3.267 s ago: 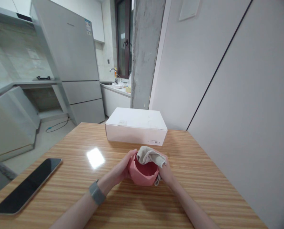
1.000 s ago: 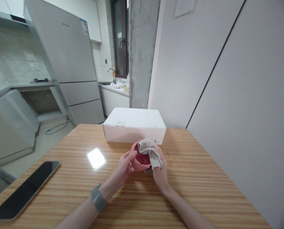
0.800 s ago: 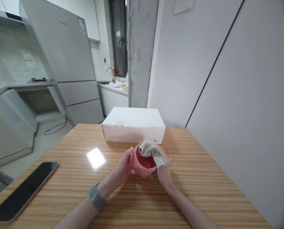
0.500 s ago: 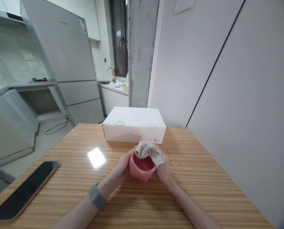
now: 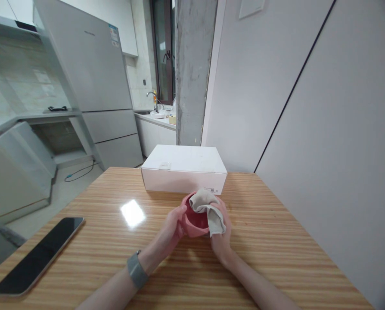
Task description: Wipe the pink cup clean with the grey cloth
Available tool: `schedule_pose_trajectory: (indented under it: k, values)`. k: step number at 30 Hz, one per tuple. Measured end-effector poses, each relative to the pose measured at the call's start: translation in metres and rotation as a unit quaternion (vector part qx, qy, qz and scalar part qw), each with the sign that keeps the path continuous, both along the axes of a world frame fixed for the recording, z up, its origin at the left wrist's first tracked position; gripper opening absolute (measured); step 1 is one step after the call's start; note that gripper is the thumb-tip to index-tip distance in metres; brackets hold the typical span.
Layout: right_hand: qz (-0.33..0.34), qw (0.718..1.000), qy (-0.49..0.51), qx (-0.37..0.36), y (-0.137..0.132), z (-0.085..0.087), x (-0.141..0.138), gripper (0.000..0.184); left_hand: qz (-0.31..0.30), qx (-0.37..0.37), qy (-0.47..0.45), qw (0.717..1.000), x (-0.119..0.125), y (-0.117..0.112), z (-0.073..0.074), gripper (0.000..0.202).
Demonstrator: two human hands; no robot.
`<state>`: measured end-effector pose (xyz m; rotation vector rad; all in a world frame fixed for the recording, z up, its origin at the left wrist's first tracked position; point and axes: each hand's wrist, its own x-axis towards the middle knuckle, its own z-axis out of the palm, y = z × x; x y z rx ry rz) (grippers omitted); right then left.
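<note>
A pink faceted bowl (image 5: 195, 230) is held tilted above the wooden table, its hollow inside facing me. My left hand (image 5: 175, 221) grips the bowl's left side, with the thumb at its rim. On the other side my right hand (image 5: 223, 230) is closed on a pale grey cloth (image 5: 207, 201), which drapes over the bowl's right rim and hangs down toward the wrist. Most of the right fingers are hidden behind the cloth and bowl.
Just beyond my hands, a white cardboard box (image 5: 184, 174) stands on the wooden table (image 5: 263, 254). A black smartphone (image 5: 39, 256) lies at the table's left edge. Behind are a fridge (image 5: 82, 64), a sink counter (image 5: 156, 125) and a pale wall panel (image 5: 334, 129) on the right.
The bowl has turned and risen slightly in my hands. My right hand has shifted the cloth a little to the right, and its end hangs lower over the wrist.
</note>
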<state>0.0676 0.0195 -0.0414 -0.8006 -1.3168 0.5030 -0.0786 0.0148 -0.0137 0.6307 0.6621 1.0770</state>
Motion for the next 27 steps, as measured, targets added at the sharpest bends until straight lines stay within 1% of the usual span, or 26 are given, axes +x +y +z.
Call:
schedule_pose_trajectory:
  k: [2, 5, 7, 9, 12, 15, 18, 21, 23, 25, 27]
  values:
    - [0.017, 1.000, -0.002, -0.007, 0.005, 0.003, 0.007, 0.015, -0.035, 0.004, 0.004, 0.999, -0.004, 0.002, 0.002, 0.051]
    - [0.064, 0.998, -0.016, -0.026, 0.011, 0.009, 0.017, 0.019, -0.103, -0.029, 0.010, 0.994, -0.010, 0.004, 0.002, 0.056]
    - [0.110, 0.992, -0.042, -0.037, 0.012, 0.013, 0.021, 0.019, -0.114, -0.047, 0.010, 0.992, -0.009, 0.005, 0.000, 0.050]
    - [0.144, 0.987, -0.064, -0.040, 0.012, 0.016, 0.022, 0.017, -0.097, -0.057, 0.023, 0.993, -0.007, 0.005, -0.003, 0.042]
    - [0.163, 0.983, -0.075, -0.043, 0.011, 0.020, 0.020, 0.017, -0.058, -0.060, 0.060, 0.995, -0.003, 0.007, -0.006, 0.040]
    - [0.156, 0.984, -0.072, -0.047, 0.011, 0.019, 0.017, 0.019, -0.009, -0.048, 0.075, 0.996, -0.002, 0.010, -0.006, 0.044]
    - [0.128, 0.989, -0.059, -0.040, 0.010, 0.015, 0.012, 0.019, 0.018, -0.019, 0.058, 0.998, -0.003, 0.009, -0.001, 0.046]
    - [0.103, 0.994, -0.013, -0.030, 0.006, 0.012, 0.004, 0.018, 0.026, 0.022, 0.013, 0.999, -0.003, 0.004, 0.006, 0.048]
    - [0.090, 0.994, 0.038, -0.049, 0.004, 0.012, -0.001, 0.019, 0.030, 0.048, -0.019, 0.998, -0.001, 0.002, 0.009, 0.048]
    - [0.080, 0.982, 0.127, -0.111, 0.004, 0.013, -0.005, 0.019, 0.036, 0.062, -0.041, 0.997, 0.000, 0.001, 0.009, 0.047]
    - [0.071, 0.951, 0.236, -0.186, 0.007, 0.015, -0.006, 0.022, 0.044, 0.061, -0.043, 0.996, 0.001, 0.001, 0.007, 0.046]
